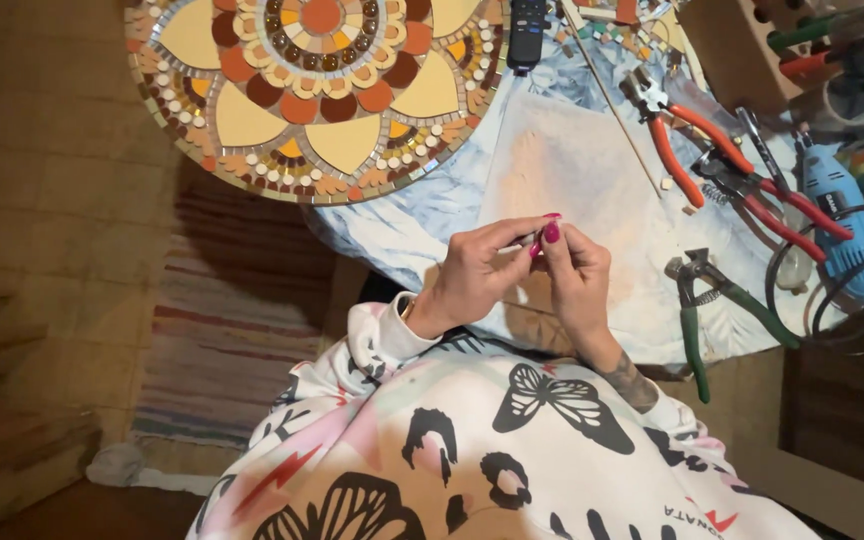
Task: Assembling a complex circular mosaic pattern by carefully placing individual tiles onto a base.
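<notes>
Both hands are pinching one small pale piece (525,241) between their fingertips: left hand (474,275) and right hand (577,275) are meeting above the cloth-covered table (432,215). Round mosaic panel (317,90) is lying beyond them, green-handled nippers (697,320) just to the right, red-handled pliers (674,145) farther back, blue rotary tool (847,225) at the edge.

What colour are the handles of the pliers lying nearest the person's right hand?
Green, on the pliers beside the right hand; the head view shows them best.

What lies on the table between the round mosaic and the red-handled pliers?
In the head view, between the round mosaic and the red-handled pliers lie a dark remote-like device and a thin wooden stick.
</notes>
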